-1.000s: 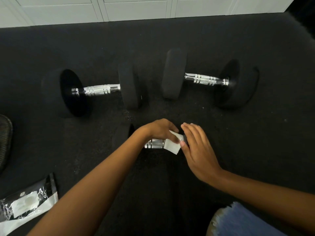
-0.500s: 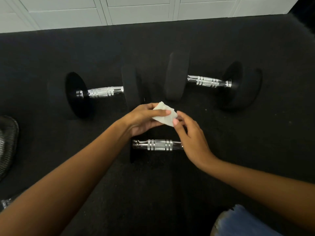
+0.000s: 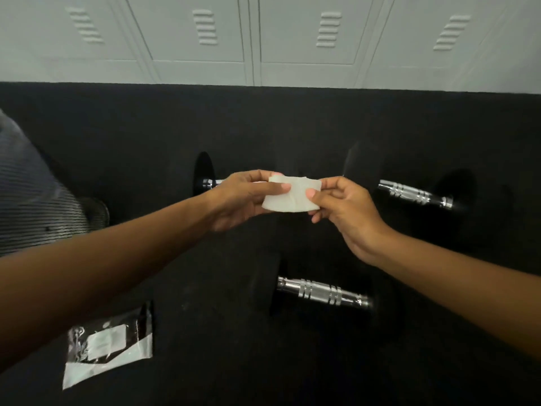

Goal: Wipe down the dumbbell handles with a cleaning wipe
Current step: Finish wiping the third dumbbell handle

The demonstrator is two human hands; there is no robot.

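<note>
A folded white cleaning wipe (image 3: 289, 194) is held in the air between both hands. My left hand (image 3: 243, 197) pinches its left end and my right hand (image 3: 342, 206) pinches its right end. Below them the nearest dumbbell lies on the black floor, its chrome handle (image 3: 322, 292) bare. A second dumbbell handle (image 3: 415, 194) shows at the right. The far left dumbbell (image 3: 205, 178) is mostly hidden behind my left hand; only its black plate and a bit of chrome show.
A torn wipe packet (image 3: 108, 344) lies on the black rubber floor (image 3: 292, 127) at the lower left. A dark mesh object (image 3: 32, 194) stands at the left edge. Pale lockers (image 3: 263, 39) line the far side.
Both hands lifted the wipe off the nearest dumbbell handle and raised it, stretching it out between them. The head view tilted up, bringing the lockers into sight.
</note>
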